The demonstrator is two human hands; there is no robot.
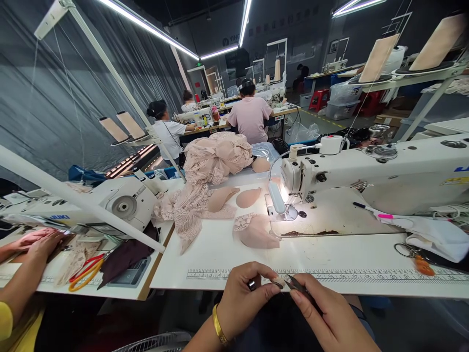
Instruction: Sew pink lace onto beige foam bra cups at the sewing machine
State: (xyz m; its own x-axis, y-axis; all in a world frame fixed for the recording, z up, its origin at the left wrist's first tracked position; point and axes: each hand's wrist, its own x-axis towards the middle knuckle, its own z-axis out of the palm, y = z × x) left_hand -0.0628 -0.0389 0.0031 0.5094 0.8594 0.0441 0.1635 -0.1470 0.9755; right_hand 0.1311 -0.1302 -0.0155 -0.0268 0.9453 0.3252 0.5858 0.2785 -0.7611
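Observation:
At the front edge of the table, my left hand (pixel 247 293) is closed, pinching a small beige-and-grey piece (pixel 279 282) between thumb and fingertips; its kind is too small to make out. Facing it, my right hand (pixel 322 310) grips dark thread snips (pixel 291 283), whose two pointed tips stand slightly apart close to the small piece. Behind my hands a beige bra cup with lace (pixel 258 232) lies beside the sewing machine's needle plate (pixel 284 211). Two more bra cups (pixel 249 197) (pixel 222 198) rest further back, near heaped beige lace fabric (pixel 220 154).
My sewing machine (pixel 366 161) takes up the right side, with a lit lamp (pixel 277 197) by its needle. Keys with an orange charm (pixel 424 264) lie at right. At left, a co-worker's hands (pixel 40 242) work at another machine, near red-and-yellow scissors (pixel 88 271).

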